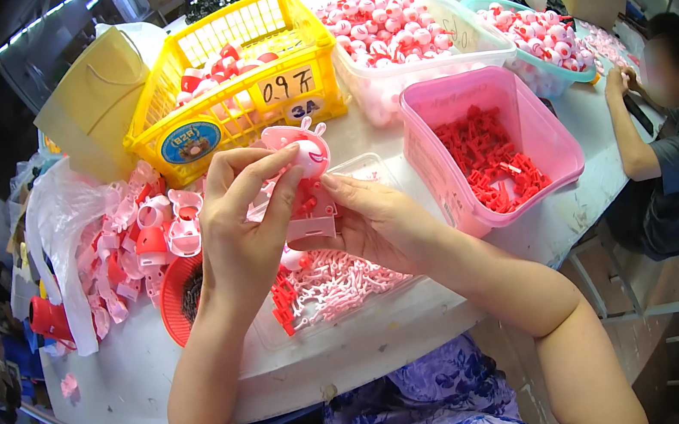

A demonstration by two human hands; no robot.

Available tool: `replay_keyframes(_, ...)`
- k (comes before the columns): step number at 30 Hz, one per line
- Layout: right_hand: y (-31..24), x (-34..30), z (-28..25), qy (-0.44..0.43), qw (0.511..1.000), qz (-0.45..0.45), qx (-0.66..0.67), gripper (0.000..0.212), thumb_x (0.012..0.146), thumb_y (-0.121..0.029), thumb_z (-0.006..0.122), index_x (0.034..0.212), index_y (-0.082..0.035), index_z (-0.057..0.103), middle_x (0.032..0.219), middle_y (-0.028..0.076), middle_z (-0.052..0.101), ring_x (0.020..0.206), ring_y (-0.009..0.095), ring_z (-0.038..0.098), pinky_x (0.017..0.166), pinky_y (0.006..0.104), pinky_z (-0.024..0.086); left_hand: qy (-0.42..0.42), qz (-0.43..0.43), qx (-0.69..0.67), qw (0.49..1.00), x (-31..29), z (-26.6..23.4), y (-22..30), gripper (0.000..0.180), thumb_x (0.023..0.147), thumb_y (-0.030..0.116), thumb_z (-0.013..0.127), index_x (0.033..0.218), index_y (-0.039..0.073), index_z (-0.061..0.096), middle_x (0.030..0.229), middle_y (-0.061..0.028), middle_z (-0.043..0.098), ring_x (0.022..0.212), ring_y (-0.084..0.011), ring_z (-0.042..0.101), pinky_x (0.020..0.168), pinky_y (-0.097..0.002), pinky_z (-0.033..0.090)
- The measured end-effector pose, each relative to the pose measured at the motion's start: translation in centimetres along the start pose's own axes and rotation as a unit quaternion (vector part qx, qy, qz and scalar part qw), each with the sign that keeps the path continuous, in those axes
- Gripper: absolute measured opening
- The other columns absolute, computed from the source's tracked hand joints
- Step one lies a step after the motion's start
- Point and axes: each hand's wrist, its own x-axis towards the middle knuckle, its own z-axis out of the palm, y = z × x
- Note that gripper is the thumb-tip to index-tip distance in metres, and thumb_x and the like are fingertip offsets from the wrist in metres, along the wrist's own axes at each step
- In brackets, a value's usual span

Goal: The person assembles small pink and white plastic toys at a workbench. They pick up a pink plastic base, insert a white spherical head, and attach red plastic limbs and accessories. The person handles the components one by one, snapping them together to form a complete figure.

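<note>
Above the middle of the table, my two hands meet at a pink plastic toy shell (313,226) with small ear-like tips at its top. A round white ball with a pink marking (312,157) sits at the upper part of the shell. My left hand (244,199) is closed, its thumb and forefinger pinching the ball from the left. From the right, my right hand (379,217) grips the shell, with the thumb near the ball and the other fingers partly hidden behind. Below them lies a clear tray (402,283) of small pink forked pieces (340,279) and red clips (285,304).
A pile of pink shells (122,242) and a red basket (174,300) lie left. Behind stand a yellow crate (236,122), a clear tub of balls (449,66) and a teal basin (546,79). A pink bin (428,165) holds red pieces. Another person (662,158) sits at right.
</note>
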Motion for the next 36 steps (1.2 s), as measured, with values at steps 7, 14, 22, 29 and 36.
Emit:
replay_keyframes(7, 0.2, 0.1, -0.2, 0.046, 0.998, 0.020, 0.023, 0.036, 0.099, -0.032, 0.044, 0.122, -0.006, 0.049, 0.111, 0.010, 0.059, 0.100, 0.021, 0.063, 0.087, 0.0317, 0.055, -0.024, -0.050, -0.032, 0.998, 0.1, 0.0, -0.1, 0.022, 0.085, 0.002, 0.064, 0.108, 0.002, 0.066, 0.099, -0.0068, 0.055, 0.092, -0.0144, 0.057, 0.083, -0.0255, 0.047)
replay_keyframes(14, -0.9, 0.3, -0.6, 0.071, 0.997, -0.003, 0.030, 0.040, 0.099, -0.034, 0.044, 0.122, -0.002, 0.050, 0.107, 0.012, 0.062, 0.095, 0.019, 0.064, 0.084, 0.0284, 0.056, -0.017, -0.093, -0.135, 0.986, 0.5, -0.3, -0.3, 0.017, 0.083, 0.007, 0.068, 0.100, 0.003, 0.069, 0.089, -0.0069, 0.057, 0.080, -0.0139, 0.059, 0.074, -0.0276, 0.049)
replay_keyframes(22, -0.4, 0.3, -1.3, 0.059, 0.998, -0.015, 0.004, 0.039, 0.098, -0.035, 0.044, 0.117, -0.002, 0.052, 0.100, 0.009, 0.062, 0.092, 0.017, 0.064, 0.088, 0.0300, 0.054, -0.067, -0.034, -0.024, 0.997, -0.1, 0.1, 0.9, 0.015, 0.078, 0.004, 0.071, 0.092, 0.003, 0.069, 0.082, -0.0063, 0.056, 0.073, -0.0149, 0.057, 0.065, -0.0267, 0.048)
replay_keyframes(29, -0.4, 0.3, -1.1, 0.010, 0.999, -0.023, 0.033, 0.030, 0.100, -0.024, 0.044, 0.116, 0.001, 0.051, 0.104, 0.011, 0.059, 0.095, 0.019, 0.061, 0.095, 0.0339, 0.050, -0.091, -0.016, 0.006, 0.996, 0.3, -0.8, 0.4, 0.015, 0.077, 0.003, 0.070, 0.091, 0.001, 0.068, 0.080, -0.0066, 0.055, 0.071, -0.0165, 0.056, 0.062, -0.0283, 0.047)
replay_keyframes(36, -0.5, 0.4, -1.0, 0.011, 1.000, -0.023, 0.014, 0.033, 0.099, -0.024, 0.047, 0.115, 0.004, 0.050, 0.106, 0.010, 0.059, 0.097, 0.016, 0.061, 0.093, 0.0302, 0.052, -0.088, -0.029, 0.021, 0.995, 0.2, -0.9, 0.6, 0.013, 0.078, 0.004, 0.070, 0.091, 0.001, 0.068, 0.080, -0.0070, 0.054, 0.070, -0.0169, 0.057, 0.060, -0.0284, 0.048)
